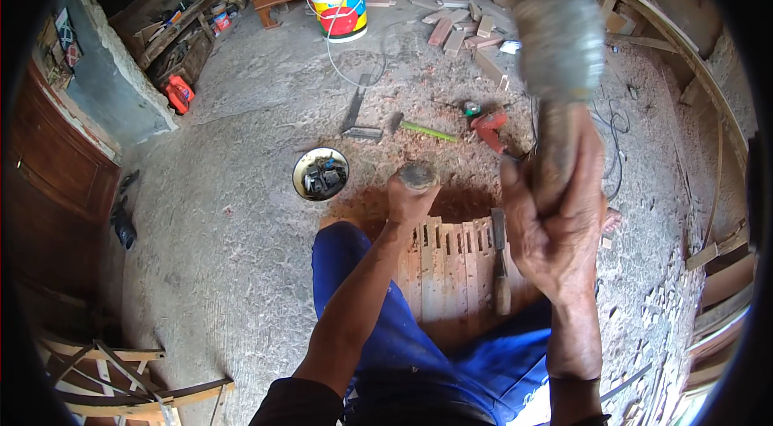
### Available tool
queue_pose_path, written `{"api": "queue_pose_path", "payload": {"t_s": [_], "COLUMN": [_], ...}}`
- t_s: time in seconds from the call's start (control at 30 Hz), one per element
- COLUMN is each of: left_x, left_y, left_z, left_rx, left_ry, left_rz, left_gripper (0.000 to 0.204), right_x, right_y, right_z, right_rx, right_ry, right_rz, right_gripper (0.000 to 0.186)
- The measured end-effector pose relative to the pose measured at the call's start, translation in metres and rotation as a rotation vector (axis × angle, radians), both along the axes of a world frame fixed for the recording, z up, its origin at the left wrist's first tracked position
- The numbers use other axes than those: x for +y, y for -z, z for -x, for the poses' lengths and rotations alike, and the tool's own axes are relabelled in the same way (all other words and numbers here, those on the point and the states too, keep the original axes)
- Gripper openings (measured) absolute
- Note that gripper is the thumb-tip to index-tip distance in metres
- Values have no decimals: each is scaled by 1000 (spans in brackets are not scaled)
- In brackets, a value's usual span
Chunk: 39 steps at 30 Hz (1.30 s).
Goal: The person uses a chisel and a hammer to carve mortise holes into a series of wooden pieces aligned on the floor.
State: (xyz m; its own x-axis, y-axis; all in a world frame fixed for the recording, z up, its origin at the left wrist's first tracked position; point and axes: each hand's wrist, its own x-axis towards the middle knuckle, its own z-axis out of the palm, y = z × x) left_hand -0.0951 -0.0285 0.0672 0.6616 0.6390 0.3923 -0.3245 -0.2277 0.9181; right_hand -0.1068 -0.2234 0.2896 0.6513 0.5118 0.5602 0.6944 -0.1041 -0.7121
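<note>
My right hand [560, 217] is wrapped round the wooden handle of a mallet, raised close to the view. The mallet's thick grey head [561, 47] is blurred. My left hand [409, 202] is closed round an upright chisel, of which only the worn round handle end [418, 176] shows; its blade is hidden below the fist. Just in front of my knees lie several wooden slats [435, 281] side by side, with slots cut near their far ends. Another chisel [502, 295] rests on the slats at their right, blade pointing away from me.
Beyond the slats, a bowl of metal parts [320, 175], a try square [360, 122], a green-handled hammer [427, 132] and a red power tool [489, 132] lie on the rough floor. Further back are a colourful bucket [338, 11] and wood offcuts [475, 31]. A cable [618, 148] runs at right.
</note>
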Motion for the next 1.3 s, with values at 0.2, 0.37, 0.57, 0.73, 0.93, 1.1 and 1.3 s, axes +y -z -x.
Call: {"api": "queue_pose_path", "payload": {"t_s": [0.2, 0.37, 0.57, 0.73, 0.93, 1.1, 1.3], "left_x": [-27, -4, 9, 14, -29, 47, -1], "left_y": [-7, 10, 1, -2, -22, 31, 15], "left_z": [-3, -21, -21, -16, 0, -35, -20], "left_rx": [-363, -225, -24, 48, -459, 58, 123], "left_ry": [376, 202, -29, -25, 464, 0, -46], "left_rz": [518, 367, -52, -95, 1109, 112, 34], "left_gripper": [40, 25, 16, 19, 26, 21, 17], "right_x": [0, -12, -14, 19, -4, -7, 20], "right_y": [102, 52, -56, -47, 82, -15, -105], "right_z": [-18, -4, -9, -11, -11, -2, -44], "right_rx": [-254, -84, -122, -338, -254, -175, -756], "right_ry": [34, -83, -24, 169, 1, -70, 368], "right_rz": [819, 618, 43, 160, 839, 452, -431], "right_gripper": [78, 80, 78, 68, 82, 80, 64]}}
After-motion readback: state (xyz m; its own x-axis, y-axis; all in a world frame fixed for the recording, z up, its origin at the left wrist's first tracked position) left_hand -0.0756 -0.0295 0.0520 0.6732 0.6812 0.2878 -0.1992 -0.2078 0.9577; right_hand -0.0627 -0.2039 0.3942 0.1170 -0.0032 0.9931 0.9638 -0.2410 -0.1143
